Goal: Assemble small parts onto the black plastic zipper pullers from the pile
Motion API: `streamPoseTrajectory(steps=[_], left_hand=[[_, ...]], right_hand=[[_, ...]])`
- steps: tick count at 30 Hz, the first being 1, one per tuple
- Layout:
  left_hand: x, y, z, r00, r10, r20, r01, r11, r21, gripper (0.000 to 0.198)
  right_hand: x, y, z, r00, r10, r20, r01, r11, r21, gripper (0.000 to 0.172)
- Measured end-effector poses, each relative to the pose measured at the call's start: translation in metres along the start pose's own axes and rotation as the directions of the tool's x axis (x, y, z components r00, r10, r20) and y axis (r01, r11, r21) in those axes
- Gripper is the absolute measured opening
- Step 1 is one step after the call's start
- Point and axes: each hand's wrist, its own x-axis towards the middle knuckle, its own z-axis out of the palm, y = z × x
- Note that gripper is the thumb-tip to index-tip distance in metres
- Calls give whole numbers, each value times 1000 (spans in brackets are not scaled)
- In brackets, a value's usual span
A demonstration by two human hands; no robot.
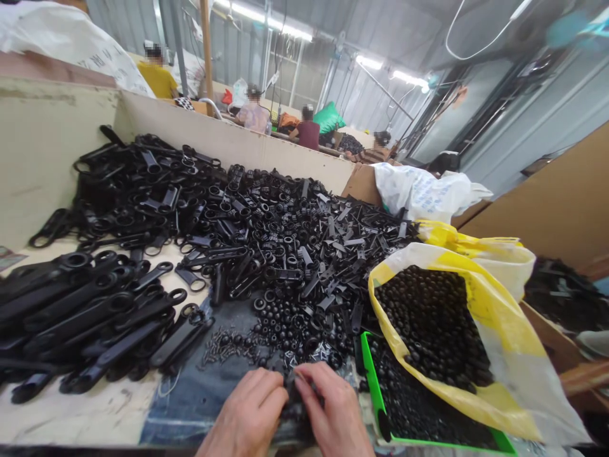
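At the front edge of the table my left hand (pixel 250 409) is closed, its knuckles up and fingertips hidden. My right hand (pixel 330 406) is beside it, thumb and index finger pinched together. Small dark parts show between and below the hands; what the fingers hold is too blurred to name. Both hands are over a dark blue cloth (pixel 183 403). Just beyond them lie small screws (pixel 226 349), shiny metal clips (pixel 322 352) and round black balls (pixel 280 320).
Long black handle-like parts (pixel 90 317) are stacked at left. A large heap of black plastic parts (pixel 266 216) fills the back. At right, a yellow-and-white sack (pixel 504 343) of black balls stands over a green tray (pixel 373 381). Several people sit beyond the low board (pixel 204 130).
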Motion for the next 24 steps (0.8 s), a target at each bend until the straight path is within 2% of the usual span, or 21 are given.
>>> streamPoseTrajectory(steps=[3, 6, 8, 11, 14, 16, 18, 21, 24], left_hand=[[0, -4, -17, 995, -49, 91, 57, 994, -88, 43], [-4, 0, -18, 995, 28, 97, -19, 996, -89, 44], [-6, 5, -7, 995, 83, 47, -81, 995, -50, 41], [-5, 9, 16, 979, 173, -112, -171, 985, 27, 33], [-2, 8, 32, 947, 202, -251, -181, 978, 104, 33], [-1, 5, 33, 958, 188, -215, -164, 978, 126, 35], [0, 1, 29, 980, 157, -126, -143, 983, 111, 35], [1, -4, 13, 997, 74, -2, -74, 995, 66, 36], [3, -4, -5, 987, 52, 153, -63, 996, 64, 42]], right_hand=[[7, 2, -15, 998, 27, -65, -29, 999, -40, 34], [14, 5, -21, 998, -5, -66, -8, 982, -186, 48], [18, 6, -19, 999, -40, -30, 30, 957, -288, 55], [18, 8, -12, 998, -53, -29, 38, 929, -369, 59], [9, 13, -10, 997, -41, -63, 13, 920, -392, 60], [1, 16, -8, 996, -40, -74, 10, 927, -375, 59], [-4, 14, -7, 997, -42, -67, 18, 944, -329, 57], [-3, 3, -9, 999, -46, -16, 42, 981, -189, 49], [-2, -4, -20, 998, -49, -28, 49, 999, -11, 35]])
